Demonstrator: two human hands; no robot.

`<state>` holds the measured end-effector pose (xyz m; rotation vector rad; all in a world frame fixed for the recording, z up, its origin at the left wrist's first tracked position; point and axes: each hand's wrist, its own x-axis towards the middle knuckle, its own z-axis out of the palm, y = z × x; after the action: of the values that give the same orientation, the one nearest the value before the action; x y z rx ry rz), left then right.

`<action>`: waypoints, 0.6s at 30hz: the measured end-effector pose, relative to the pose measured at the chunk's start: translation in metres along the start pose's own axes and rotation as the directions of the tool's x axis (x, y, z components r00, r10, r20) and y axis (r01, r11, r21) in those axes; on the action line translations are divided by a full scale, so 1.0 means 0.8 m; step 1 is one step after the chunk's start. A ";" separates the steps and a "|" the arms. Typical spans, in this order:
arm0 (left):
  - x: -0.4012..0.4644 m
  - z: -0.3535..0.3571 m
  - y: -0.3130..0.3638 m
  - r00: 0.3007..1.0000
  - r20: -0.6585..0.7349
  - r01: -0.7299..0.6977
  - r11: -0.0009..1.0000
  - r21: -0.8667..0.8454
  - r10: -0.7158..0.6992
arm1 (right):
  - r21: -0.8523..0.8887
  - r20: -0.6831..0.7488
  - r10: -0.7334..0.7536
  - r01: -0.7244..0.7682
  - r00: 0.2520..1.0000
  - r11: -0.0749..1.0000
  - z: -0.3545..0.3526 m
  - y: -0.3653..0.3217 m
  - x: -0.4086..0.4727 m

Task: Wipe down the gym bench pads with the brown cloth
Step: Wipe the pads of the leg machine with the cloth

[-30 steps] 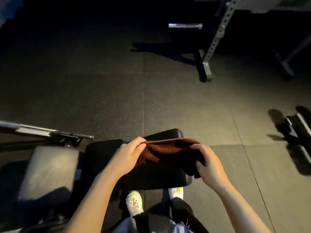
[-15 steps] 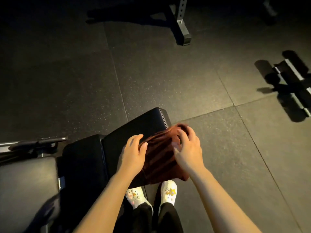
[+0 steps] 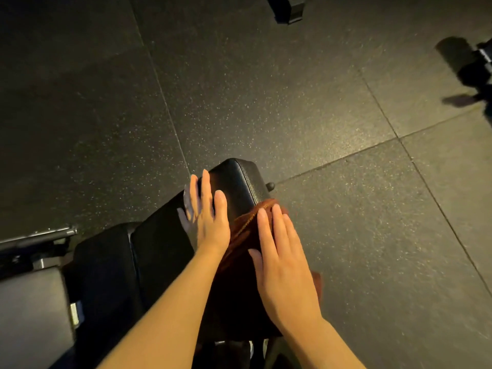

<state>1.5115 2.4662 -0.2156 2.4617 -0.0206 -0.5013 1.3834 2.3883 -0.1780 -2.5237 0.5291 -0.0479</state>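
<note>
Cloth down on the seat pad, wiping barely begun.
My right hand (image 3: pixel 286 265) presses the brown cloth (image 3: pixel 239 235) flat at lower centre; my left hand (image 3: pixel 206 217) lies open on the bare seat pad (image 3: pixel 239 182); the pads (image 3: pixel 103 265) at lower left look untouched.

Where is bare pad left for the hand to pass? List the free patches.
Free: the far end of the bench pad, beyond the left hand; and the next pad, past the gap. Crowded: the pad's right edge, where the right hand lies flat on the brown cloth.

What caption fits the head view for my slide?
Both hands, left and right, flat on the bench pad, the right pressing the brown cloth.
</note>
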 end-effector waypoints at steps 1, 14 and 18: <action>0.003 0.000 -0.001 1.000 -0.012 -0.002 1.000 -0.010 0.002 | 0.000 0.011 -0.017 0.017 1.000 1.000 0.004 -0.001 0.022; 0.009 -0.001 -0.001 0.999 -0.031 -0.021 0.998 -0.061 0.019 | 0.163 0.033 0.128 -0.132 0.991 0.978 0.005 -0.013 0.079; 0.006 0.000 -0.004 0.998 -0.054 -0.034 0.998 -0.052 0.031 | 0.080 0.005 0.110 -0.110 0.994 0.991 -0.003 0.000 -0.007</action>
<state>1.5152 2.4679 -0.2191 2.4183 -0.0253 -0.4174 1.3781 2.3897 -0.1757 -2.4119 0.6522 -0.0263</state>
